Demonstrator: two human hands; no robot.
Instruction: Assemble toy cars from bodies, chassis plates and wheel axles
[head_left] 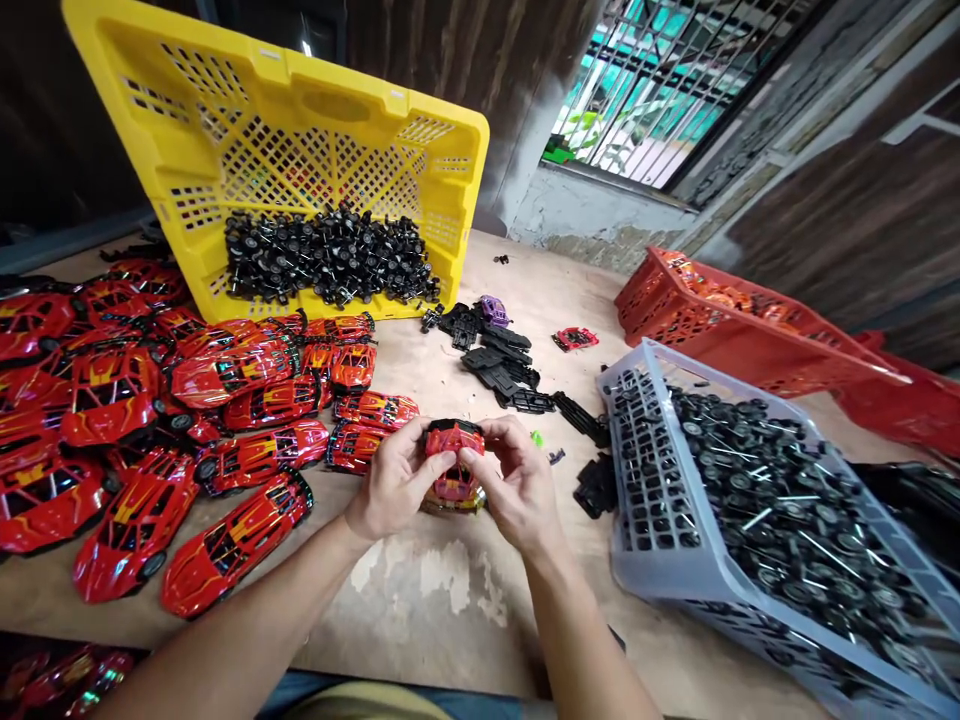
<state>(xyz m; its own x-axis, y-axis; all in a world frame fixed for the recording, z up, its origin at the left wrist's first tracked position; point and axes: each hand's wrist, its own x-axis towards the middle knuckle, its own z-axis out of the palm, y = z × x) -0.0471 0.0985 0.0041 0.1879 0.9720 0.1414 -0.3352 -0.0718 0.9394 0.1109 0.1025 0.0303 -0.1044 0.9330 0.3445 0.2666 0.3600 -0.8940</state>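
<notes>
Between both hands, above the wooden table, is a red toy car [454, 440] with yellow markings and a dark edge at its far end. My left hand [396, 480] grips its left side, thumb pressed on top. On the right side my right hand [517, 480] does the same, the two thumbs almost meeting. The fingertips under the car are hidden. Close to my left hand lie finished-looking red toy cars [375, 408]. Beyond my right hand are black plastic chassis plates [499, 365] and a small green piece [537, 438].
A yellow basket [472, 200] lies tipped on its side with black wheel parts [330, 255]. At right stands a clear crate [660, 590] full of wheels on axles [780, 510]. Behind it sits a red crate [720, 335]. Many red cars [112, 395] cover the table's left.
</notes>
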